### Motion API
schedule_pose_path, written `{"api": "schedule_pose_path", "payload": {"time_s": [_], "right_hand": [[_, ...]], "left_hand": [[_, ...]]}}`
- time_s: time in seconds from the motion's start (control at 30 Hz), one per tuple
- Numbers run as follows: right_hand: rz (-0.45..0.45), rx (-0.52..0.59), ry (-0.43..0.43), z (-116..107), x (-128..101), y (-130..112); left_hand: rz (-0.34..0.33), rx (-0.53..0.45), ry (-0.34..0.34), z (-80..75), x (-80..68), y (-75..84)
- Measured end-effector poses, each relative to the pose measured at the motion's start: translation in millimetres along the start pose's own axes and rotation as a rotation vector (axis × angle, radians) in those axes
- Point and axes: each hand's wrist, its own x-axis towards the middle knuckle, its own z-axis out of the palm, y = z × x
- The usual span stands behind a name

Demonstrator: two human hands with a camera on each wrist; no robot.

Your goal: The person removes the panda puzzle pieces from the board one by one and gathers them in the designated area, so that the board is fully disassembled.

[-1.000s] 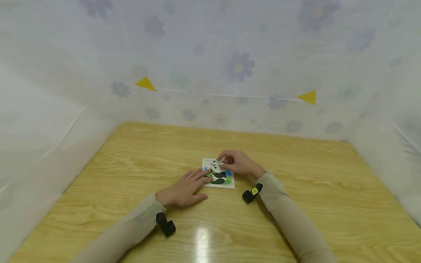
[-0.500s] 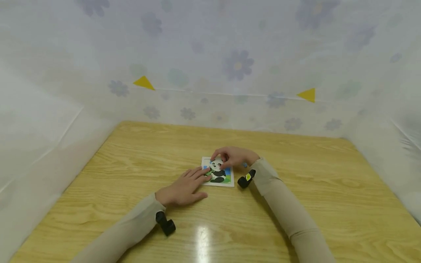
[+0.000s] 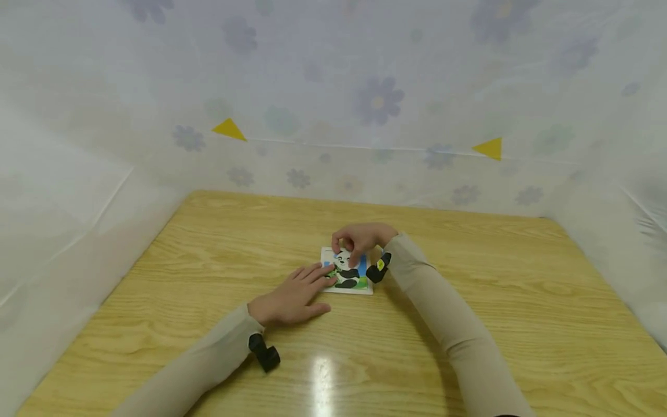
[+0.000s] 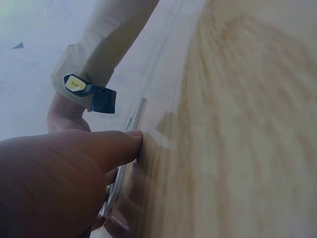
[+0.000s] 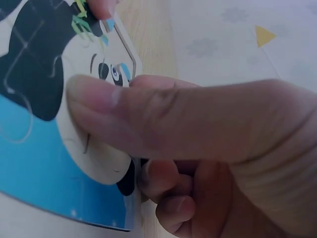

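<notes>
Right hand: lay over the far edge of the panda puzzle, fingers curled down onto the panda's head; thumb pressed flat across the white face of the picture, other fingers bent at the board's far rim. Grasp on a separate piece: could not be told.

Left hand: rested palm-down on the near-left side of the puzzle, fingers straight and relaxed, nothing clasped; fingertips touched the puzzle's left edge; in the left wrist view, one fingertip pushed against the thin side of the board.

Panda puzzle: lay flat on the table, about its middle, between the two hands; black-and-white panda on blue and green, piece seams visible in the right wrist view.

Wrist cameras: black unit just right of the puzzle, at the right cuff; another well to the near-left of the puzzle, at the left cuff.

Sleeves: beige, both reaching toward the puzzle from the near side.

Backdrop: pale sheet with faint flowers beyond the puzzle; yellow triangles far-left and far-right of it.
</notes>
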Motion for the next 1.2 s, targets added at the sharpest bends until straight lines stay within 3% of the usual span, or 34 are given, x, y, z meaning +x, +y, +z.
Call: {"api": "schedule_pose_path", "payload": {"time_s": [0.53, 0.73, 0.93, 1.2], "right_hand": [[-0.097, 0.067, 0.095, 7, -10, -4], [-0.052, 0.008, 0.2, 16, -16, -4], [0.088, -0.071, 0.32, 22, -20, -6], [0.098, -0.072, 0.331, 26, -22, -6]], "left_hand": [[-0.017, -0.023, -0.015, -2.2, 0.0, 0.3], [-0.029, -0.009, -0.025, 0.4, 0.1, -1.0], [-0.03, -0.023, -0.021, -0.8, -0.7, 0.0], [-0.033, -0.019, -0.027, -0.5, -0.3, -0.3]]}}
